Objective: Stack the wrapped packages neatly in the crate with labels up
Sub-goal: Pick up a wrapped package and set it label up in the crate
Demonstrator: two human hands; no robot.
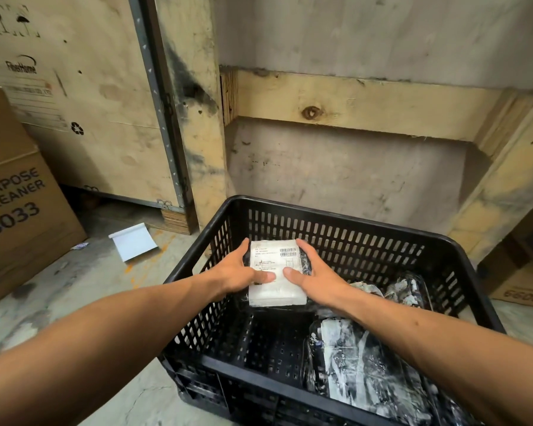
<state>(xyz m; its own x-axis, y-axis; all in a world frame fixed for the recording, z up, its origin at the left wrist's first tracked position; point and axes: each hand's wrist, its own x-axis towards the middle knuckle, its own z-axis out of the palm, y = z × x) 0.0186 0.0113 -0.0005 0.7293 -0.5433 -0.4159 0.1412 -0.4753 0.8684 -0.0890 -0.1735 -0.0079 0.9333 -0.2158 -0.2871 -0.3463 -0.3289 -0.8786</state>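
A black slatted plastic crate [345, 221] stands on the floor in front of me. Inside its far left corner I hold a white wrapped package [274, 290] with its printed barcode label facing up. My left hand [239, 272] grips its left edge, thumb on top. My right hand [316, 273] grips its right edge, thumb on top. Whether the package rests on the crate floor cannot be told. Other clear-wrapped packages with black-and-white contents lie in the crate: one at the near right [366, 370], one at the far right [405, 290].
A brown cardboard box [19, 210] marked "CLEANER" stands at the left. A white folded sheet [133, 241] lies on the concrete floor. A plywood shipping case [83, 103] and a wooden frame [351, 103] rise behind the crate. Another carton [523, 284] sits at the right.
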